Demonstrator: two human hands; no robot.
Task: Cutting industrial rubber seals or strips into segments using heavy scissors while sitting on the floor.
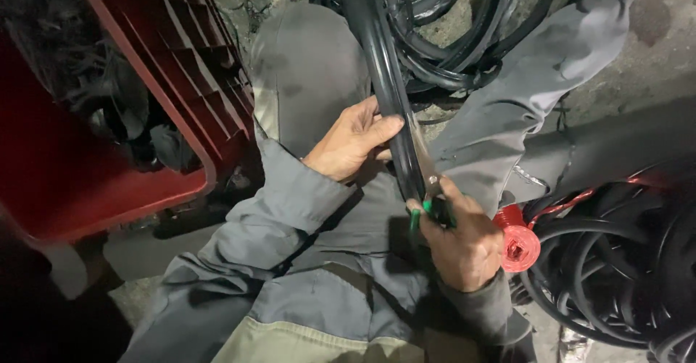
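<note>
My left hand [349, 141] grips a long black rubber strip [380, 51], thumb laid across it, above my lap. The strip runs up from my hands to a heap of black rubber loops [449, 37] on the ground. My right hand [464, 243] is closed around the green handles of a pair of scissors [429, 202]. The metal blades lie along the strip's edge just below my left thumb. I sit with grey-trousered knees [308, 66] spread to either side.
A dark red plastic crate [156, 66] holding dark scraps stands at the left. A red spool of string [518, 245] lies by my right hand, beside more coiled black rubber [623, 261] at the right. Rough concrete ground [652, 51] lies beyond.
</note>
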